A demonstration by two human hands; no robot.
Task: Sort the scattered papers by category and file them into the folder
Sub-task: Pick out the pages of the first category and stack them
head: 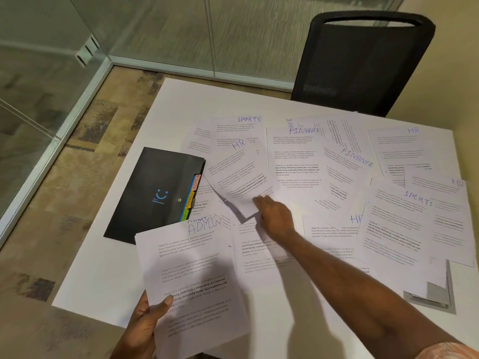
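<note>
Pinches the lower edge of an HR sheet (241,172) with the right hand (272,216), reaching across the middle of the table (108,275) and lifting that edge enough to throw a dark shadow on the papers (293,161) beneath. Grips two ADMIN sheets (191,268) in the left hand (146,322), thumb pressed on the top page near its lower left corner, fingers hidden behind, with the second heading just peeking above the first. Holds the pair over the table's near edge, overlapping in view the lower end of the one black folder (153,193). Lies closed and flat, that folder, at the left of the spread, with coloured tabs (191,195) along its right edge: ADMIN and FINANCE readable, total hard to tell. Scattered and overlapping across the rest of the white top: two SPORTS sheets (248,125), one far, one at right; two FINANCE sheets (303,141), plus a third such heading half covered; three more HR headings, one at the far right, one blurred below it, one cut off beside the wrist. Also several pages with headings hidden. Set into the near right corner, partly under paper: one grey hatch (438,296). Drawn up at the far side: one black mesh chair (363,66).
</note>
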